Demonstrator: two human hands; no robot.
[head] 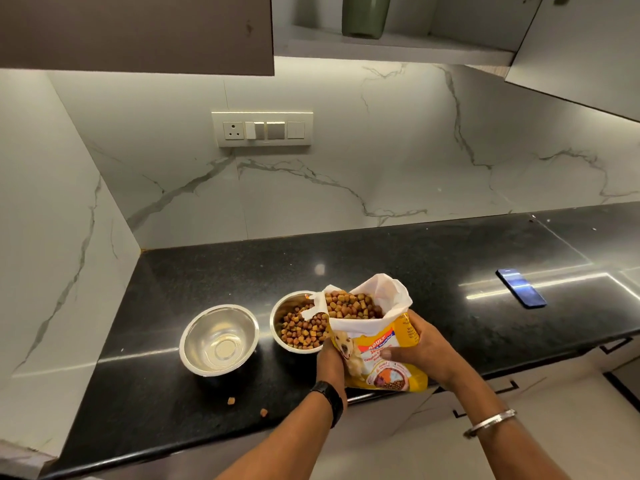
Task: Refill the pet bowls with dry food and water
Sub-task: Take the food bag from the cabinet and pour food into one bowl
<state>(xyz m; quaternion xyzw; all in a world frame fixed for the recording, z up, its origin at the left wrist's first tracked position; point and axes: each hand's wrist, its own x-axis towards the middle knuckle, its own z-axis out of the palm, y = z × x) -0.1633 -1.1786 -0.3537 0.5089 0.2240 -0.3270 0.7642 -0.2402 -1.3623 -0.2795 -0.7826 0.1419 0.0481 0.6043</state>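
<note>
So both hands, left hand (331, 358) and right hand (420, 348), are wrapped around the yellow dog-food bag (377, 355), tipped over the kibble-filled steel bowl (298, 323); empty steel bowl (219, 339) sits beside it on the black granite counter (415, 258).

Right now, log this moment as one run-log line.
left hand: holds food bag | right hand: holds bag | right bowl: kibble | left bowl: no kibble

Under-cabinet strip light, glare streaks on black counter (398, 258) — edges bowed, slightly soft
</note>
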